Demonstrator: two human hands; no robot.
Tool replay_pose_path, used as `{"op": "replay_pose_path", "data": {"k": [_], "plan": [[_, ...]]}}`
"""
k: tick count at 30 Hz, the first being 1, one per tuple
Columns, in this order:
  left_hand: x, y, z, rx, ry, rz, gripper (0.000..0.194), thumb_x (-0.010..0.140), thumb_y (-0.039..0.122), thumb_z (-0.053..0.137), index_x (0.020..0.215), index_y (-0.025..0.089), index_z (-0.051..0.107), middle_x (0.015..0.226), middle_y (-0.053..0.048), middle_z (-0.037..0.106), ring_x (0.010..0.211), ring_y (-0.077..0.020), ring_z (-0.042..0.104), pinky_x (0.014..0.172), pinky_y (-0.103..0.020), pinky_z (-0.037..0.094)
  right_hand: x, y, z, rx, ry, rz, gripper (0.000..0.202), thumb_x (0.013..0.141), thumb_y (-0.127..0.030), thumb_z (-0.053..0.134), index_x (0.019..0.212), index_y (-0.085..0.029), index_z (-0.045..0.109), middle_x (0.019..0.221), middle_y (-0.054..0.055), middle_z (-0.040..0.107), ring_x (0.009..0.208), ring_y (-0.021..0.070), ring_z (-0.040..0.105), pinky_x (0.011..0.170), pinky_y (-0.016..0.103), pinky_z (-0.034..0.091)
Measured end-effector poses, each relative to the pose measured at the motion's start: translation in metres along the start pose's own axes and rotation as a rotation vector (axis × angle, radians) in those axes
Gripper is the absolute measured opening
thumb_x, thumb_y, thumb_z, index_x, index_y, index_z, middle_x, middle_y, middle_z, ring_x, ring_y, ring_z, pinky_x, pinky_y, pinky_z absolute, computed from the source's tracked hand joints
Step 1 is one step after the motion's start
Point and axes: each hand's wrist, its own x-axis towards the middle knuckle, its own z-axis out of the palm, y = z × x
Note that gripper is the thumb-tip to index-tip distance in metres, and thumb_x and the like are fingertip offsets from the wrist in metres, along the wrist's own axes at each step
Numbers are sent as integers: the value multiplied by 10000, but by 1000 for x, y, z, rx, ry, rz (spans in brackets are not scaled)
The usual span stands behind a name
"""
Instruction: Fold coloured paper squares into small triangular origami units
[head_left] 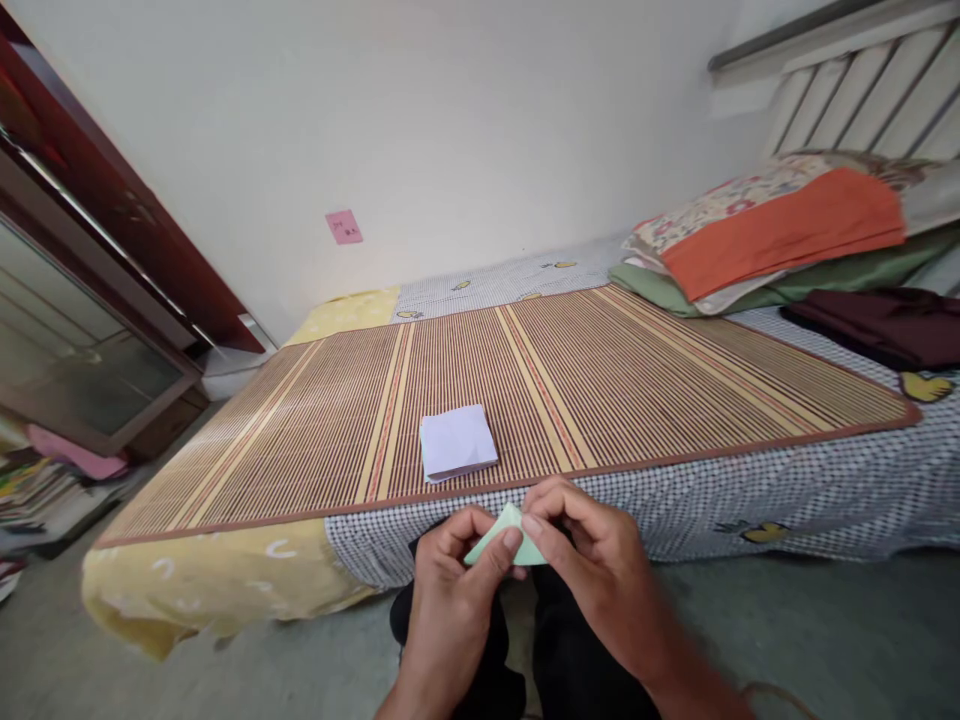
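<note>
Pinching green paper (529,550) between closed fingertips of left hand (459,572) and right hand (596,560), with its long edge crosswise and its peak nearer the right hand.

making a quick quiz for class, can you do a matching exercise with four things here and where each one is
Things
1. green paper
2. pale paper stack
3. pink note
4. dark maroon cloth

Places
A. on the wall
B. near the orange-banded pillow
C. between the left hand and right hand
D. on the striped mat

Pairs: 1-C, 2-D, 3-A, 4-B
</note>
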Motion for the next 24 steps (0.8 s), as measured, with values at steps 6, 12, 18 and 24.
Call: {"op": "replay_pose_path", "data": {"k": [6, 12, 18, 24], "plan": [[0, -2, 1, 6, -9, -41, 325, 831, 403, 770, 656, 150, 668, 598, -15, 640, 603, -135, 528, 611, -243, 409, -1, 1, -1, -27, 5, 40, 254, 971, -293, 599, 735, -209, 561, 747, -12, 574, 687, 143, 558, 647, 264, 448], [-2, -1, 4, 24, 7, -34, 303, 820, 398, 778, 667, 145, 709, 612, -24, 651, 621, -149, 553, 602, -244, 425, -5, 1, 5, -132, 92, 4, 263, 959, -271, 589, 706, -212, 540, 705, -11, 573, 662, 148, 562, 633, 273, 447], [-5, 0, 2, 89, -35, -22, 324, 858, 413, 743, 675, 150, 685, 621, -23, 638, 628, -150, 543, 610, -249, 419, -3, 6, 0, 34, 60, 145, 138, 935, -325, 642, 876, -205, 607, 763, -10, 613, 696, 151, 607, 632, 255, 487], [-5, -1, 6, 128, -27, -10, 339, 852, 401, 744, 643, 155, 642, 583, -11, 602, 585, -132, 507, 582, -239, 402, 0, -1, -5, 25, -113, 182, 295, 987, -385, 567, 763, -195, 583, 679, -29, 540, 625, 125, 534, 578, 230, 436]]}}
